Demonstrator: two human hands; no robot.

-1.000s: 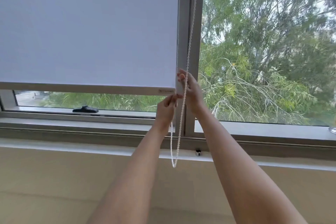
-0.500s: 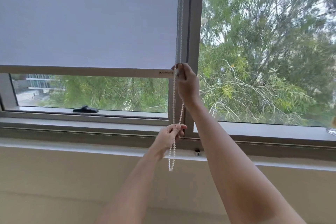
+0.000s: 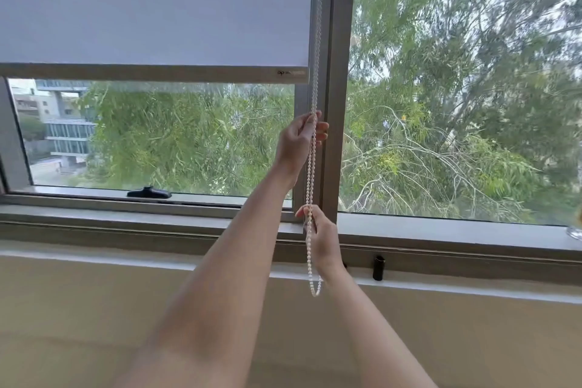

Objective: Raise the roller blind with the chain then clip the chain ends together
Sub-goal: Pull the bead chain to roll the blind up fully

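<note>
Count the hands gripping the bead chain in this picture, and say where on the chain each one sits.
2. The left hand grips the bead chain higher up, just below the blind's bottom bar. The right hand grips it lower, at sill level, above the hanging loop.

The chain [image 3: 311, 167] hung close against the mullion [image 3: 337, 104], leaving little room behind it. Toward the camera the space was open. A latch [image 3: 149, 192] sat well left; a clip [image 3: 378, 268] stood just right of the loop.

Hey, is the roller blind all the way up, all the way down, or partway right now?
Partway. The roller blind ends at its bottom bar, with open glass below it down to the window sill.
</note>
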